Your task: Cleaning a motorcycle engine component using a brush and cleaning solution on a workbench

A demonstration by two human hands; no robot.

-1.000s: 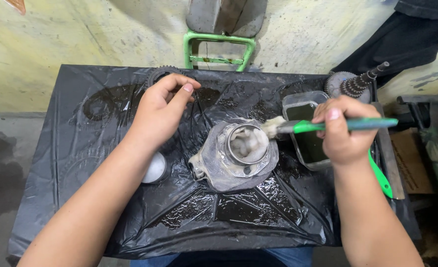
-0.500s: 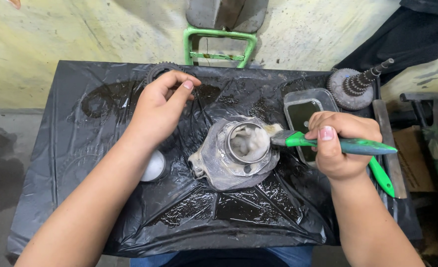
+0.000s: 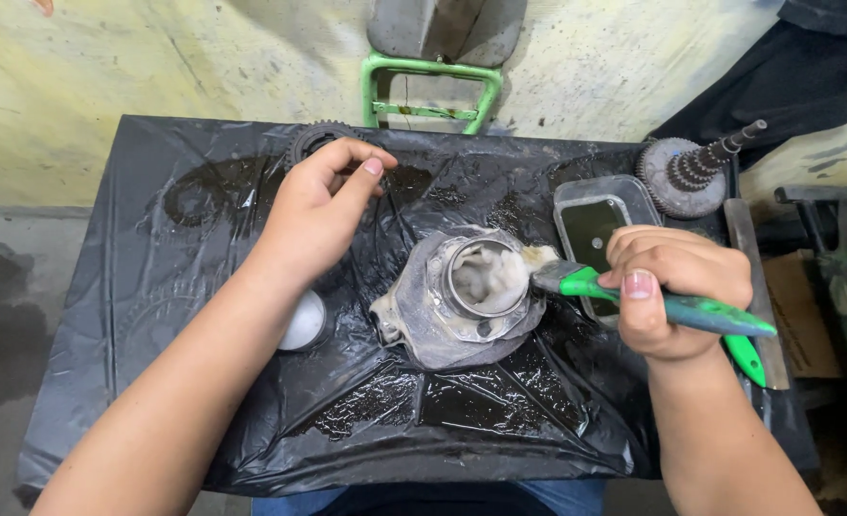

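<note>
A geared shaft point(image 3: 696, 172) stands at the far right corner of the counter point(image 3: 204, 411), which is draped in wet black plastic. A small white cap point(image 3: 304, 320) lies nearer the left, and a green metal frame point(image 3: 430, 91) stands behind.

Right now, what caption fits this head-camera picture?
Right hand brushes a metal part with a green paintbrush; left hand rests on black plastic.

Gear shaft point(image 3: 684, 175) and tray point(image 3: 597, 225) crowd the sheet's point(image 3: 204, 382) right edge.
</note>
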